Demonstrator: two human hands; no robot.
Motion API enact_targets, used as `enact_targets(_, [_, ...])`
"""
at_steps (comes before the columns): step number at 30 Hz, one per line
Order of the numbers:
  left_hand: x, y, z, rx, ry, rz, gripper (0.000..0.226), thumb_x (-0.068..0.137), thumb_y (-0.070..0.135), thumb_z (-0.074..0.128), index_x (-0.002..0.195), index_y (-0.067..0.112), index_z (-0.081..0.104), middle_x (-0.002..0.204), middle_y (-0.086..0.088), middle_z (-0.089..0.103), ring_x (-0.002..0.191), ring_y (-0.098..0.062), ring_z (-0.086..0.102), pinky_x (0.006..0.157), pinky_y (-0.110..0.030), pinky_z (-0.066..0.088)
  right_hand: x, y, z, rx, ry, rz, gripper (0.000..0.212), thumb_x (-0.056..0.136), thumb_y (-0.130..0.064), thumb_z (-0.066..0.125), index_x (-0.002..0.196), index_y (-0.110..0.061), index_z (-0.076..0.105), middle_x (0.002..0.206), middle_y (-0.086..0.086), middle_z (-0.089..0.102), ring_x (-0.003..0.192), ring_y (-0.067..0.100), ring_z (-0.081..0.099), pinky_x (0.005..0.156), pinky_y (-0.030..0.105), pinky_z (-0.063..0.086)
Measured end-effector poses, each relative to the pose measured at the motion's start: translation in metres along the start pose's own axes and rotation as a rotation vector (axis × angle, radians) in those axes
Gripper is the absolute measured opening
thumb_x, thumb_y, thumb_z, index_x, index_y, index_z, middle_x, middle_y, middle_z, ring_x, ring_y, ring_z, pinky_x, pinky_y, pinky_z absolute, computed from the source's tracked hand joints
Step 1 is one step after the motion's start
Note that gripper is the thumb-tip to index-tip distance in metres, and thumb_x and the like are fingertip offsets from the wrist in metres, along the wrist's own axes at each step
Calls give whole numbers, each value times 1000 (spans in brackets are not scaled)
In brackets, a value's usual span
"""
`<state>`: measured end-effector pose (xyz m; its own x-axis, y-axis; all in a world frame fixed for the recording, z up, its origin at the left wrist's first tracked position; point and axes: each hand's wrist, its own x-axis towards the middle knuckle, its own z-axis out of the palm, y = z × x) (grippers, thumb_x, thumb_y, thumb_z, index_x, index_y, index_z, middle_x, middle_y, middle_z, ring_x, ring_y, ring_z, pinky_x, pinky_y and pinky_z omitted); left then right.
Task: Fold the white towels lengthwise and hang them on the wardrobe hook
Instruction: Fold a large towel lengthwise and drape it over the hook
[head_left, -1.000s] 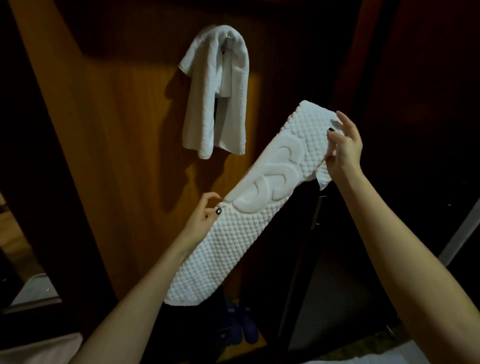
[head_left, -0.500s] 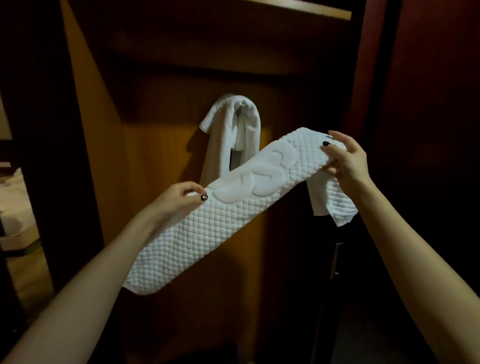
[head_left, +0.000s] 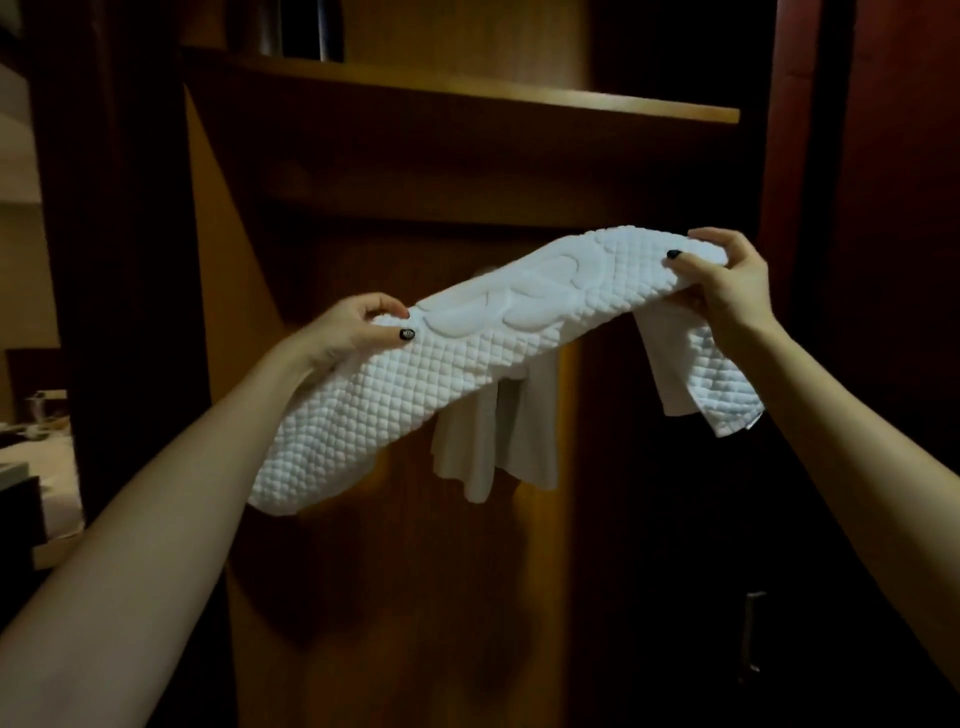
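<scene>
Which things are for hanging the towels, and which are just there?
For the job: quilted towel, gripped by left hand and right hand; hung towel behind it.
Just there: wooden shelf above; metal handle, lower right.

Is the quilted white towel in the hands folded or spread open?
Folded. The quilted white towel is a narrow band gripped by left hand and right hand; doubled layers show at its hanging right end.
</scene>
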<state>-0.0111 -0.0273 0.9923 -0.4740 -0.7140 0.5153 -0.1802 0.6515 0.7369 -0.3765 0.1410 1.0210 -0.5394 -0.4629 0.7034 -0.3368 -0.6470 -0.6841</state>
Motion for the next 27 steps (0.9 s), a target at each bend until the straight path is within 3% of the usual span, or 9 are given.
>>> enact_targets(4, [48, 14, -22, -74, 8, 28, 27, 68, 29, 80, 92, 33, 70, 104, -1, 66, 78, -10, 71, 58, -21, 54, 39, 0, 17, 39, -21, -50, 32, 84, -8, 70, 114, -14, 62, 100, 5, 65, 83, 13, 67, 66, 28, 59])
enact_targets(8, [97, 16, -36, -116, 3, 30, 36, 62, 32, 78, 96, 30, 69, 94, 0, 74, 81, -12, 72, 58, -21, 55, 77, 18, 34, 36, -33, -50, 31, 88, -5, 64, 119, -9, 64, 101, 8, 64, 82, 11, 66, 58, 18, 54])
enact_targets(12, [143, 2, -41, -176, -6, -11, 36, 64, 31, 78, 98, 27, 70, 93, 1, 75, 85, -16, 72, 61, -25, 57, 114, 51, 49, 29, -32, 15, 32, 91, -6, 63, 122, -5, 61, 103, 13, 62, 83, 15, 65, 56, 17, 54])
enact_targets(15, [171, -17, -39, -231, -13, -49, 39, 67, 26, 76, 104, 20, 67, 95, -3, 75, 86, -18, 71, 65, -26, 58, 135, 78, 59, 15, -41, 73, 35, 91, -7, 64, 125, -6, 59, 109, 18, 62, 89, 20, 65, 64, 22, 58])
enact_targets(20, [197, -43, -29, -398, -31, -85, 39, 72, 18, 74, 109, 9, 65, 95, -9, 73, 82, -17, 71, 64, -26, 57, 153, 119, 67, 33, -43, 105, 35, 91, -6, 64, 126, -5, 59, 94, 11, 62, 66, 7, 61, 50, 13, 48])
enact_targets(25, [207, -56, -8, -477, -48, -83, 22, 77, 22, 73, 94, 9, 75, 85, -7, 72, 73, -14, 69, 61, -25, 56, 156, 156, 62, 69, -11, 180, 29, 90, -10, 65, 118, -4, 62, 108, 19, 64, 84, 21, 69, 55, 17, 53])
enact_targets(27, [201, -75, 6, -490, -104, -106, 30, 74, 26, 76, 99, 10, 74, 89, -6, 71, 78, -13, 68, 66, -25, 56, 136, 181, 62, -2, -26, 214, 25, 93, -18, 61, 113, -4, 63, 100, 17, 68, 73, 17, 72, 53, 21, 53])
